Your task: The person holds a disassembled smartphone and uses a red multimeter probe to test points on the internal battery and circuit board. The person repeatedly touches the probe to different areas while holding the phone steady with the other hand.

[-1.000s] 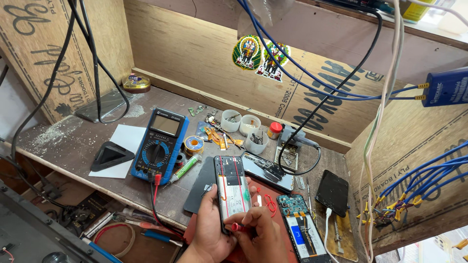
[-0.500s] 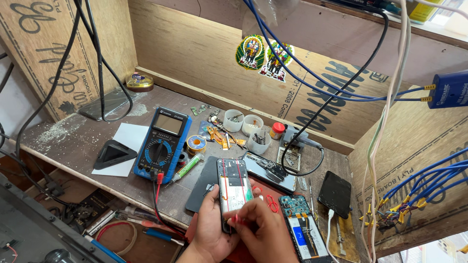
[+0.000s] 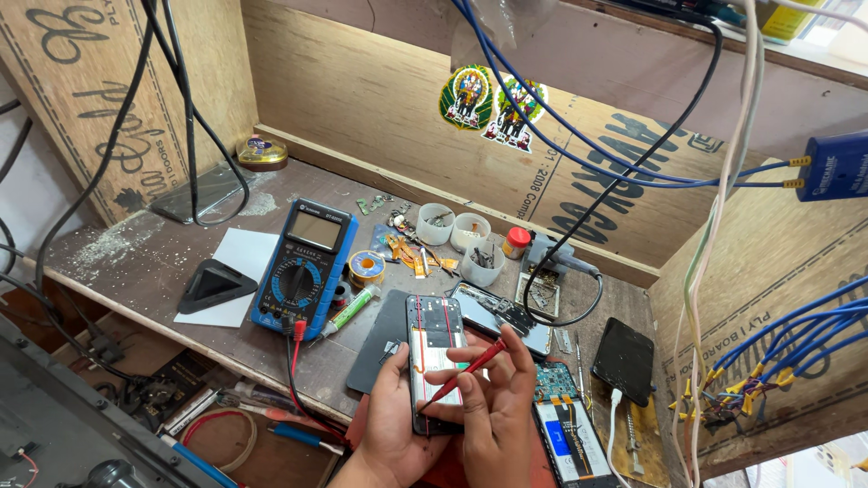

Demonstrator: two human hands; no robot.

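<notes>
Opened phone point(image 3: 434, 360) (back off, insides showing) sits over the bench's near edge, cradled in my left hand point(image 3: 393, 420), fingers clamped on its sides. My right hand point(image 3: 495, 398) pinches a red probe point(image 3: 463, 372), tip on the phone. Left of it — blue multimeter point(image 3: 303, 267); behind, white cups point(image 3: 457, 233). Two round colourful stickers point(image 3: 493, 101) on the plywood back wall.

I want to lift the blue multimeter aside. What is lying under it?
A white paper sheet runs under the multimeter at its left edge, on the bench. How far the sheet reaches beneath, and anything else there, is covered.
</notes>
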